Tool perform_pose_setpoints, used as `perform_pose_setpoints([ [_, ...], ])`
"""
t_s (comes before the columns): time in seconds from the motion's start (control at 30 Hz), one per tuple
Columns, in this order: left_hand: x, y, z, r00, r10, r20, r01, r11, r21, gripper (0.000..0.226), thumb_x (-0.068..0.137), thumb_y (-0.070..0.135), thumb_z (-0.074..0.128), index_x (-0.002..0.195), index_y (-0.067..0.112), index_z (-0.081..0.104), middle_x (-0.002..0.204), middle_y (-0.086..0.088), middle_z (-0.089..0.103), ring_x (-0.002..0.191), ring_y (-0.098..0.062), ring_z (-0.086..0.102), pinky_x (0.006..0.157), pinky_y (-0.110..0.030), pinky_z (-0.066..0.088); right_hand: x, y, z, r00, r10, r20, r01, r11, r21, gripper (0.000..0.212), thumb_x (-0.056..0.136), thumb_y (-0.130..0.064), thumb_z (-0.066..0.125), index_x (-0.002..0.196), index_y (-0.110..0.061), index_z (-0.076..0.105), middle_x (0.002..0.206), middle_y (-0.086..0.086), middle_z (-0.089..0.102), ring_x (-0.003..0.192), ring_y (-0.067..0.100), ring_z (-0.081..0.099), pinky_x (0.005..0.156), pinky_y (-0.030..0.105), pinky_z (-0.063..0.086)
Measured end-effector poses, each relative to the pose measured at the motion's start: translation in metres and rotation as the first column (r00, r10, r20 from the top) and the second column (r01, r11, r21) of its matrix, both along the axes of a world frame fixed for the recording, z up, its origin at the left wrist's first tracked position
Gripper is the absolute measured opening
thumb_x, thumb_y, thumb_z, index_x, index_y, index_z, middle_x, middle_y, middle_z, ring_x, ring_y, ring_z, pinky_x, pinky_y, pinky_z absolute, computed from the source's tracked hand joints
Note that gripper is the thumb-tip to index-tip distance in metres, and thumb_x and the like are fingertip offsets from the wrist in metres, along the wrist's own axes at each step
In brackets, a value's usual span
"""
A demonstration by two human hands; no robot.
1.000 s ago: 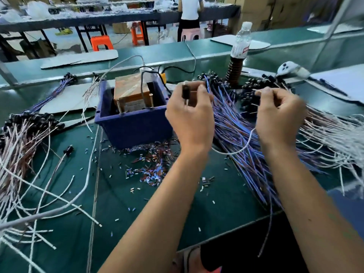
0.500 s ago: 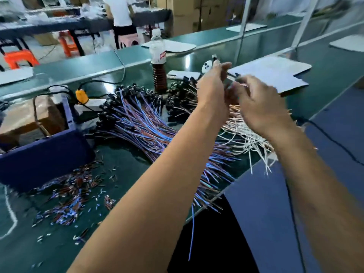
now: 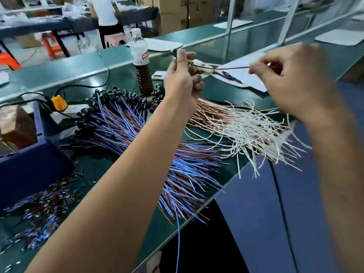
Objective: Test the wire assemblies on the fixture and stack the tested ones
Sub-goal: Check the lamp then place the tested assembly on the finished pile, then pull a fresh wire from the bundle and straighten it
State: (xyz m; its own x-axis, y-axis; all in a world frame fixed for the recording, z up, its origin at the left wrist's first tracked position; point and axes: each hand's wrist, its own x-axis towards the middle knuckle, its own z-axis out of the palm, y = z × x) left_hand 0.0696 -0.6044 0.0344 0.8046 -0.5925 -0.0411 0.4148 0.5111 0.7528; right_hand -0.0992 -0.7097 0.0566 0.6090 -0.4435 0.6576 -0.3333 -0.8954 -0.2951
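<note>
From the head camera, the left hand point(image 3: 182, 81) and right hand point(image 3: 291, 79) are raised above the green workbench point(image 3: 122, 62), each pinching one end of a brown wire assembly point(image 3: 230, 68) stretched between them. Below lie a white-and-brown wire pile point(image 3: 242, 127) and, to its left, a blue-and-brown pile point(image 3: 141, 138). A bottle point(image 3: 140, 62) stands beyond.

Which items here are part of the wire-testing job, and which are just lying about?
Job: left hand and right hand pinching one wire; blue wire pile; white wire pile; blue bin.

Lying about: bottle; pen; papers; wire scraps.
</note>
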Motion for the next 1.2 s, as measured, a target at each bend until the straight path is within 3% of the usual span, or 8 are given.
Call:
perform_pose_setpoints([
  [0.2, 0.017, -0.003, -0.016, 0.988, 0.006, -0.157, 0.006, 0.997, 0.072, 0.025, 0.11, 0.028, 0.046, 0.097, 0.01, 0.057, 0.068, -0.001, 0.048, 0.041, -0.005, 0.039, 0.036, -0.015, 0.034, 0.035, -0.005, -0.042, 0.994, -0.107, -0.023, 0.107, 0.994, -0.006, 0.032, 0.101, -0.037, 0.06, 0.096, -0.013, 0.082, 0.079, 0.013, 0.074, 0.074, 0.037, 0.062, 0.064, 0.035, 0.041],
  [0.33, 0.021, 0.006, -0.041, 0.95, -0.018, -0.312, 0.043, 0.996, 0.072, 0.018, 0.107, 0.017, 0.053, 0.106, 0.0, 0.057, 0.091, -0.011, 0.058, 0.069, -0.013, 0.055, 0.06, -0.019, 0.052, 0.064, -0.01, -0.091, 0.963, -0.108, -0.245, 0.13, 0.989, 0.073, 0.031, 0.106, -0.038, 0.056, 0.114, -0.021, 0.08, 0.107, 0.012, 0.074, 0.103, 0.033, 0.062, 0.086, 0.039, 0.05],
  [0.57, 0.026, 0.02, -0.058, 0.938, -0.017, -0.347, 0.036, 0.998, 0.049, 0.028, 0.102, 0.008, 0.055, 0.128, -0.004, 0.053, 0.125, -0.024, 0.057, 0.11, -0.029, 0.063, 0.094, -0.028, 0.057, 0.086, -0.014, -0.124, 0.718, -0.108, -0.688, 0.183, 0.983, 0.036, 0.068, 0.107, -0.061, 0.019, 0.162, -0.021, 0.025, 0.167, 0.0, 0.032, 0.154, 0.025, 0.028, 0.12, 0.07, 0.009],
  [0.7, 0.024, 0.035, -0.051, 0.947, -0.029, -0.321, 0.058, 0.995, 0.081, 0.019, 0.102, 0.013, 0.054, 0.118, 0.001, 0.057, 0.117, -0.018, 0.064, 0.102, -0.028, 0.068, 0.075, -0.028, 0.059, 0.089, -0.008, -0.112, 0.694, -0.118, -0.71, 0.231, 0.971, 0.065, 0.083, 0.103, -0.069, 0.019, 0.166, -0.016, 0.009, 0.174, 0.0, 0.013, 0.16, 0.024, 0.011, 0.122, 0.072, -0.001],
  [0.87, 0.016, 0.097, -0.042, 0.957, -0.182, -0.228, 0.197, 0.979, 0.045, 0.019, 0.101, 0.015, 0.052, 0.111, 0.004, 0.065, 0.09, -0.008, 0.074, 0.062, -0.017, 0.067, 0.045, -0.017, 0.047, 0.104, 0.045, -0.085, 0.916, -0.077, -0.393, 0.139, 0.981, 0.134, 0.058, 0.108, -0.048, 0.044, 0.151, -0.009, 0.046, 0.155, 0.015, 0.05, 0.145, 0.032, 0.044, 0.122, 0.06, 0.025],
  [0.97, 0.017, 0.156, -0.04, 0.964, -0.26, -0.059, 0.266, 0.954, 0.141, 0.02, 0.1, 0.012, 0.048, 0.108, 0.007, 0.066, 0.079, -0.001, 0.071, 0.05, -0.01, 0.057, 0.035, -0.014, 0.035, 0.117, 0.104, -0.07, 0.99, 0.059, -0.128, -0.044, 0.992, 0.118, 0.03, 0.104, -0.029, 0.052, 0.112, -0.009, 0.074, 0.106, 0.022, 0.074, 0.098, 0.041, 0.067, 0.083, 0.044, 0.052],
  [1.07, 0.023, 0.236, -0.04, 0.93, -0.338, 0.147, 0.266, 0.892, 0.366, 0.031, 0.096, 0.002, 0.041, 0.094, 0.013, 0.069, 0.073, 0.001, 0.066, 0.046, -0.009, 0.053, 0.031, -0.013, 0.025, 0.126, 0.185, -0.062, 0.959, 0.283, -0.017, -0.279, 0.952, 0.127, 0.023, 0.099, -0.025, 0.059, 0.09, -0.013, 0.076, 0.085, 0.014, 0.075, 0.08, 0.037, 0.067, 0.069, 0.041, 0.049],
  [1.2, 0.024, 0.349, -0.039, 0.883, -0.399, 0.247, 0.139, 0.725, 0.675, 0.032, 0.082, -0.003, 0.042, 0.077, 0.01, 0.071, 0.064, -0.008, 0.064, 0.039, -0.014, 0.052, 0.034, -0.014, 0.02, 0.139, 0.289, -0.067, 0.809, 0.558, -0.182, -0.529, 0.828, 0.187, 0.023, 0.097, -0.031, 0.062, 0.087, -0.017, 0.077, 0.082, 0.006, 0.076, 0.079, 0.032, 0.067, 0.068, 0.041, 0.053],
])
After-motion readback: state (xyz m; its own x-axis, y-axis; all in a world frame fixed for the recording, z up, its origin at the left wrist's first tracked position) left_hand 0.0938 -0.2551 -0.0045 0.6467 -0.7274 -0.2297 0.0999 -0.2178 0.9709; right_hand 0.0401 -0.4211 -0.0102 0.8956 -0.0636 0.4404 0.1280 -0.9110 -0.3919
